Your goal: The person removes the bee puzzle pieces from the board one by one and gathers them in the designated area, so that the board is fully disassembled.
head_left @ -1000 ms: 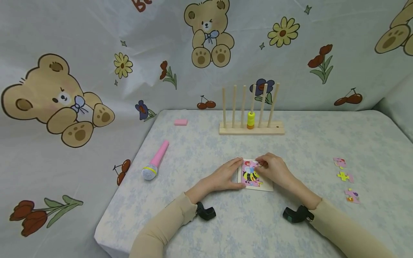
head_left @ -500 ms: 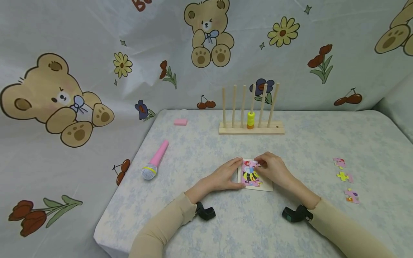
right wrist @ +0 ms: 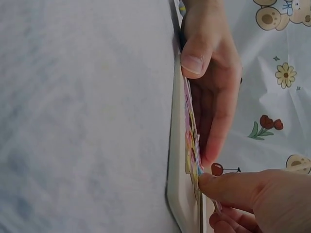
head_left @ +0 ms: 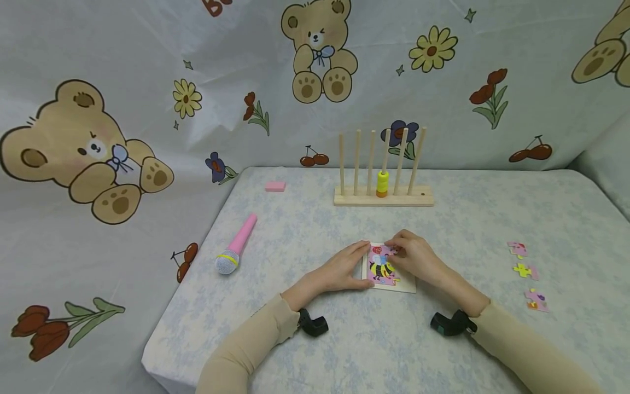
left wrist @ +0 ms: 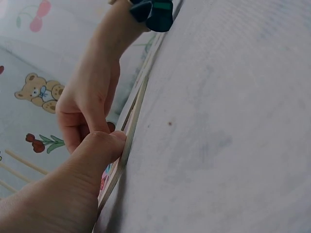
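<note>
A jigsaw puzzle board [head_left: 406, 284] with a pale frame lies on the table, its left part filled by a pink picture with a yellow-and-black bee [head_left: 381, 270]. My left hand [head_left: 340, 271] holds the board's left side, fingers at the far corner and thumb at the near one. At the upper right of the picture, my right hand [head_left: 418, 258] pinches a puzzle piece [right wrist: 217, 207] between thumb and fingers, mostly hidden by them. In the right wrist view the piece sticks out tilted beneath the thumb, right at the picture's edge. The board's lower right is bare.
Several loose puzzle pieces [head_left: 526, 270] lie in a column to the right. Behind the board stands a wooden peg rack [head_left: 354, 201] with yellow and orange beads [head_left: 382, 183] on one peg. A pink toy microphone [head_left: 238, 244] and a pink block [head_left: 275, 186] lie to the left.
My right hand has shifted slightly left and away from me along the board's far edge, still pinching the piece. My left hand and the board stay in place.
</note>
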